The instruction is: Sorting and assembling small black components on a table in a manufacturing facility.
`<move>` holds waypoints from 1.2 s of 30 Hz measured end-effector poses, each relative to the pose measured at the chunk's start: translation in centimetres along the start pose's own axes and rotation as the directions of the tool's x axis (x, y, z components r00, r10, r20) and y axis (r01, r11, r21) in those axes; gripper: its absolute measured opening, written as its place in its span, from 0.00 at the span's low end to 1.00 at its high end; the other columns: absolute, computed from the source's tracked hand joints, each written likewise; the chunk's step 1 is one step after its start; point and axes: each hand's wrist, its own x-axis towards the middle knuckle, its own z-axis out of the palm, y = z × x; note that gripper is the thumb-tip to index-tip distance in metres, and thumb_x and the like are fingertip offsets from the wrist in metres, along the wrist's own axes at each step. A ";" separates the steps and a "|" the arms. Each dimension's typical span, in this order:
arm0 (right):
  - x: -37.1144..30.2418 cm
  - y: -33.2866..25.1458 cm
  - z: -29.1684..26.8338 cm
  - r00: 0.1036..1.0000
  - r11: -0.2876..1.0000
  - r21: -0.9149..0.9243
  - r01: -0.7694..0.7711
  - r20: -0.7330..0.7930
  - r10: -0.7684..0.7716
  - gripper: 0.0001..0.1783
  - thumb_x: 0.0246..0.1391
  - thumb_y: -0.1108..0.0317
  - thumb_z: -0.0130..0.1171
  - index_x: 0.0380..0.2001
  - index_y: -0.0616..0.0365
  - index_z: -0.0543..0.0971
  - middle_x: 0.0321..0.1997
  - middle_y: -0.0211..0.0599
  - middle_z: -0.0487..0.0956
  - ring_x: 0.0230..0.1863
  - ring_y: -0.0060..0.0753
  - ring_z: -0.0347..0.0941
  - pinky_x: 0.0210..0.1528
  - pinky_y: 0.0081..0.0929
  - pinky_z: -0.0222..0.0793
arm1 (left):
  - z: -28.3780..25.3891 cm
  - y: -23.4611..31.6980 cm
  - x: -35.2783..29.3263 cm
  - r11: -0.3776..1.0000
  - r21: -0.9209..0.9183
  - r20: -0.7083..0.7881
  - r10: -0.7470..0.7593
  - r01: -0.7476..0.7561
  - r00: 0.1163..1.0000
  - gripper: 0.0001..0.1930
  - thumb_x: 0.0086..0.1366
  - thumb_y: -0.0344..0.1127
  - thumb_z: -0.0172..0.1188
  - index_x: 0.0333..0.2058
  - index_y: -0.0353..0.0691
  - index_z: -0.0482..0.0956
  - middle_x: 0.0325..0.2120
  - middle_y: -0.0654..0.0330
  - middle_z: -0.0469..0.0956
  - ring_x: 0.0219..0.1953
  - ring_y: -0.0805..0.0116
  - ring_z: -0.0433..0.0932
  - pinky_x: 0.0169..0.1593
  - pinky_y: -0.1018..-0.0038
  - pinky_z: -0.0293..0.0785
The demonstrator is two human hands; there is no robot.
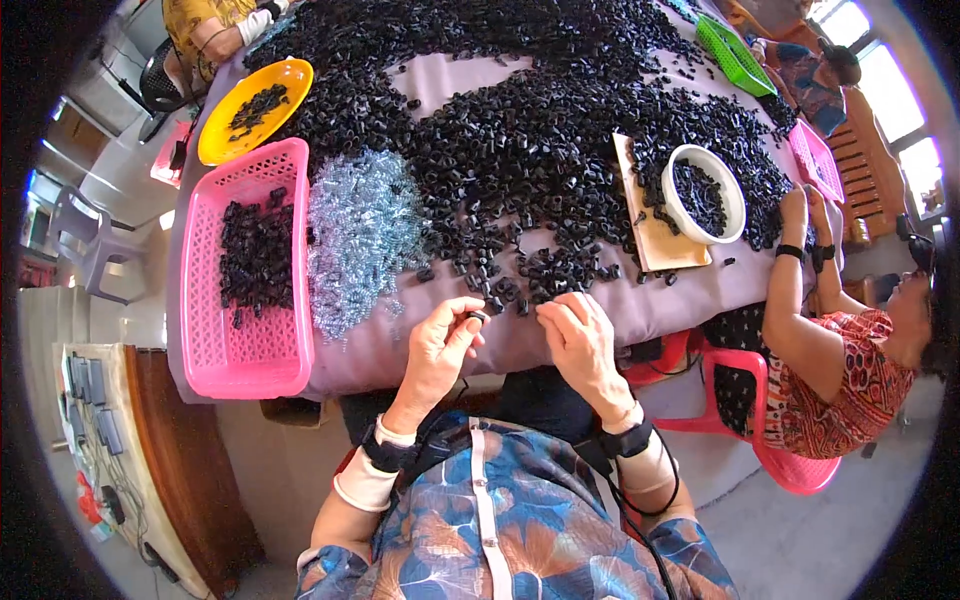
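My left hand is closed, pinching a small black plastic piece between thumb and fingertips just over the table's near edge. To its right, my right hand has its fingers curled together; whether anything small is between them is hidden. Right beyond both hands spreads a big heap of small black plastic pieces. Left of my left hand lies a pile of small, shiny, bluish-silver springs. A pink basket beside that pile holds more black pieces.
A yellow plate with black pieces sits at the far left. On the right, a white bowl stands by a wooden board. Green and pink baskets line the far right edge. A co-worker sits at right; others sit farther off.
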 end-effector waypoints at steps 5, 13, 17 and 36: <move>1.2 0.2 0.5 0.997 0.994 -0.105 -0.026 -0.073 0.018 0.07 0.44 0.74 0.59 0.30 0.54 0.77 0.30 0.34 0.73 0.32 0.40 0.69 0.35 0.33 0.65 | -0.1 -0.1 0.0 0.999 -0.039 -0.003 -0.025 0.025 1.000 0.10 0.66 0.29 0.53 0.46 0.36 0.73 0.35 0.62 0.78 0.28 0.81 0.73 0.29 0.85 0.71; 3.7 -1.1 0.4 0.991 0.987 -0.158 -0.028 -0.131 0.007 0.06 0.44 0.71 0.61 0.29 0.51 0.77 0.32 0.31 0.72 0.35 0.38 0.67 0.38 0.34 0.60 | -0.5 -0.2 0.5 0.989 -0.135 0.017 -0.062 0.064 0.998 0.10 0.66 0.29 0.53 0.45 0.37 0.73 0.34 0.61 0.79 0.28 0.81 0.74 0.29 0.84 0.72; 5.2 -1.2 1.7 0.999 0.969 -0.247 0.000 -0.044 -0.011 0.05 0.43 0.70 0.61 0.27 0.52 0.75 0.32 0.31 0.70 0.38 0.39 0.64 0.40 0.37 0.57 | -0.7 0.7 1.4 0.947 -0.272 -0.004 -0.179 0.171 0.984 0.10 0.65 0.31 0.55 0.44 0.38 0.74 0.33 0.61 0.80 0.27 0.80 0.74 0.28 0.84 0.70; 4.2 -3.9 1.3 0.948 0.843 0.438 -0.313 0.091 0.305 0.06 0.51 0.78 0.57 0.34 0.61 0.76 0.28 0.36 0.77 0.27 0.27 0.72 0.31 0.22 0.67 | -1.0 -0.5 2.2 0.865 -0.476 -0.017 -0.191 0.160 0.981 0.10 0.63 0.30 0.57 0.43 0.39 0.77 0.32 0.64 0.80 0.27 0.80 0.74 0.30 0.84 0.70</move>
